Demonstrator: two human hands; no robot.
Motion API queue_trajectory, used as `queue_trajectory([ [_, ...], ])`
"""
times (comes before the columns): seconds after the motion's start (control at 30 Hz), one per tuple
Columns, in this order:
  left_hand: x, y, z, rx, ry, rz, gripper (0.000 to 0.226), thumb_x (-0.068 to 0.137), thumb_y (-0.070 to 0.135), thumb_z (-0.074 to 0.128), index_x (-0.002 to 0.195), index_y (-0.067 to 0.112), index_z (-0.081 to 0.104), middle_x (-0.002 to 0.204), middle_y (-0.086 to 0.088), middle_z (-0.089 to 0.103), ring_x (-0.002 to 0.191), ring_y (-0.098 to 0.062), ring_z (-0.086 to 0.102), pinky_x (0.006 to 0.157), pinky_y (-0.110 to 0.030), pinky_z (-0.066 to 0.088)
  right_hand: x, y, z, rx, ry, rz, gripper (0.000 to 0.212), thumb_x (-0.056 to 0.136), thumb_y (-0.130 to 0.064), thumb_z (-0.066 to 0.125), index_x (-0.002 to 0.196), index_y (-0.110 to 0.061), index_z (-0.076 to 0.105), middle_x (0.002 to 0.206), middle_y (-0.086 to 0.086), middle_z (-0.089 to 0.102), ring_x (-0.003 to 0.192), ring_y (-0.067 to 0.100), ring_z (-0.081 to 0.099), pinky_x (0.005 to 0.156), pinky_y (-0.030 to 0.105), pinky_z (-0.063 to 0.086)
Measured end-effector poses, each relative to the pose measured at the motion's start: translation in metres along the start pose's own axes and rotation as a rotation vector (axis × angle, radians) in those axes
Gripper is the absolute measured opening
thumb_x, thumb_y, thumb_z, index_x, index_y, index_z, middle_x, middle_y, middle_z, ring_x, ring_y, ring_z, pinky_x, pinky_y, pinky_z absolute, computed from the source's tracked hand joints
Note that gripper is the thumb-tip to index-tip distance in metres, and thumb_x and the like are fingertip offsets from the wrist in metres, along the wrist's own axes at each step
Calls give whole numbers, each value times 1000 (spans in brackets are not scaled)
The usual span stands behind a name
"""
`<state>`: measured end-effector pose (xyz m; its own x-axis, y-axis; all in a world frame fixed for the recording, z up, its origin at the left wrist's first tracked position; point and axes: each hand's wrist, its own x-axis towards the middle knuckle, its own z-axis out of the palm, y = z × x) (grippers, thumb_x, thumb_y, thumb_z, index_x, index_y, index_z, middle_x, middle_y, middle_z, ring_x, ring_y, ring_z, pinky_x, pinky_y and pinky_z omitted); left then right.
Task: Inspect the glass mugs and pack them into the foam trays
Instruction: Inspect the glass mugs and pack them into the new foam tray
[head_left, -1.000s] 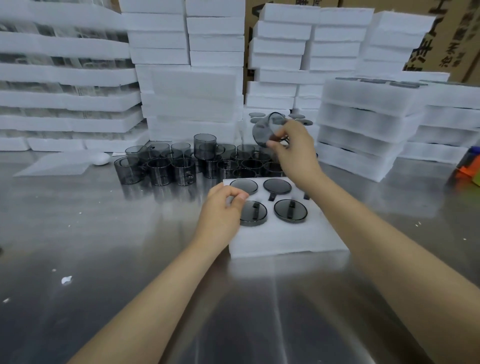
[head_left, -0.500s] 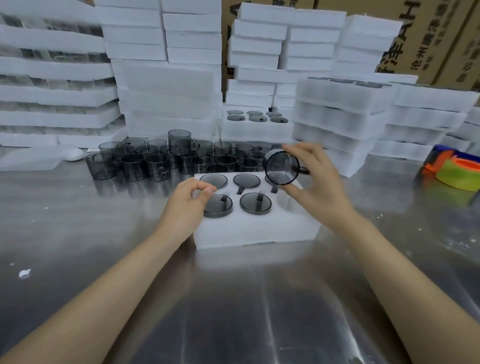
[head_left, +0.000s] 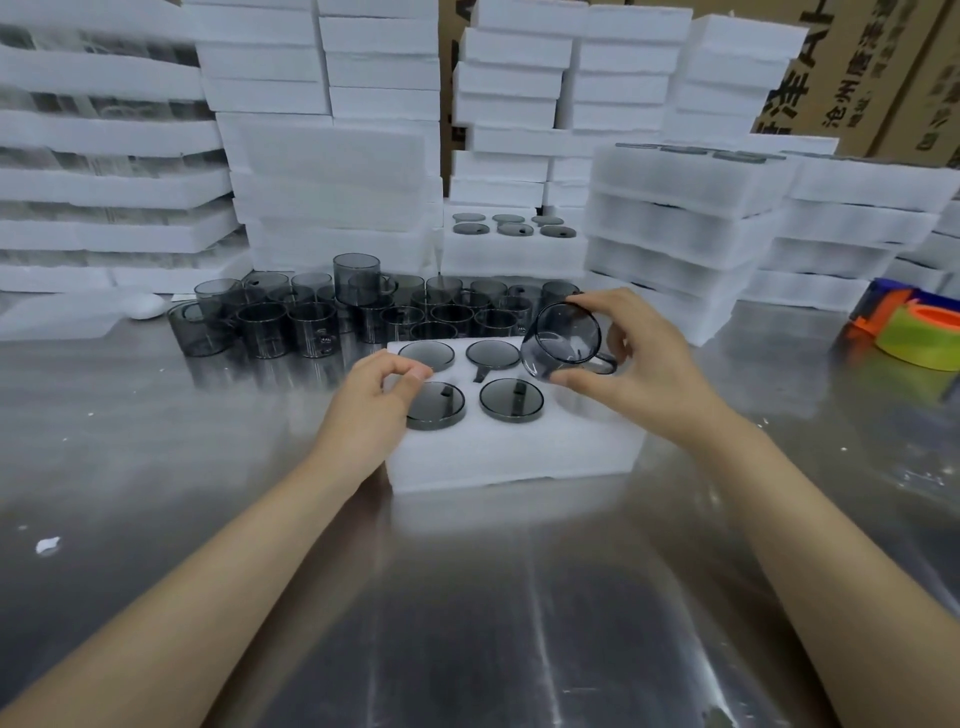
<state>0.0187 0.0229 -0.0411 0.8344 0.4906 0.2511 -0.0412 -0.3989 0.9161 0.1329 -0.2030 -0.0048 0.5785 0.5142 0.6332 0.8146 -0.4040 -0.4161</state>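
My right hand (head_left: 644, 364) holds a smoked-glass mug (head_left: 563, 340) tilted on its side, mouth turned toward me, just above the back right corner of the foam tray (head_left: 514, 457). The grip is a pinch across the body: fingers curled over the top of the wall, thumb under the rim, the handle sticking out to the right against my palm. My left hand (head_left: 371, 410) rests on the tray's left edge with its fingers loosely curled against the foam, steadying it rather than holding anything.

Four pockets already hold mugs (head_left: 511, 399), bottoms up; the two on the right look open, though the held mug hides one. More loose mugs (head_left: 311, 327) stand crowded on the steel counter (head_left: 467, 597) behind the tray.

I judge this glass rigid, smooth and likely slick, fairly light, and quick to chip at the rim if it knocks its neighbours or the counter. The wall, gripped across its width, seems the safest hold; the thin handle looks the weak part. The foam is soft and should give, so I would ease the mug in squarely, not force it.
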Motion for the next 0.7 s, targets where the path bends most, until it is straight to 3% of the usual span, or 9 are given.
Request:
queue_trajectory([
  [0.1,1,-2,0,3,-2,-3,20,97,24,53,82,31,65,124,-5,59,129,-23,46,109,-42,32,-1,1,-2,70,-60,54,60,65,-46,77,118,-39,48,112,-27,54,96,-3,52,82,18,41],
  [0.17,1,-1,0,0,-4,2,21,97,23,53,81,31,64,122,-3,59,126,-22,48,105,-38,34,-2,1,-1,174,-122,80,61,69,-24,82,117,-30,45,114,-18,58,106,1,55,94,25,45],
  [0.23,0,0,-1,38,3,17,19,96,23,54,82,30,64,125,1,57,126,-21,48,102,-34,34,-3,-2,1,220,-162,68,61,71,-12,80,118,-25,44,114,-14,60,110,4,56,96,29,47],
  [0.33,-2,3,-3,215,68,217,15,95,12,54,93,24,63,138,4,45,133,-11,37,106,-18,25,-4,-13,3,240,-156,-7,61,71,-10,79,119,-25,46,116,-14,60,112,5,57,89,18,48],
  [0.4,-6,8,-1,331,77,415,17,96,9,52,103,18,65,132,6,50,126,-9,42,99,-6,26,-6,-26,7,269,-149,-67,60,71,-13,78,121,-25,47,121,-13,57,112,5,56,89,15,46],
  [0.53,-15,18,4,309,-16,552,29,101,20,41,119,14,62,111,8,60,109,-12,53,91,-24,40,-10,-51,25,274,-117,-227,58,70,-6,75,122,-11,50,122,-5,50,115,13,53,94,26,47],
  [0.7,-18,14,3,15,-134,469,43,99,34,29,129,16,54,121,10,62,116,-2,55,98,-22,44,-14,-57,33,378,-212,-140,61,74,-4,79,125,-15,47,124,-2,51,119,12,52,96,27,46],
])
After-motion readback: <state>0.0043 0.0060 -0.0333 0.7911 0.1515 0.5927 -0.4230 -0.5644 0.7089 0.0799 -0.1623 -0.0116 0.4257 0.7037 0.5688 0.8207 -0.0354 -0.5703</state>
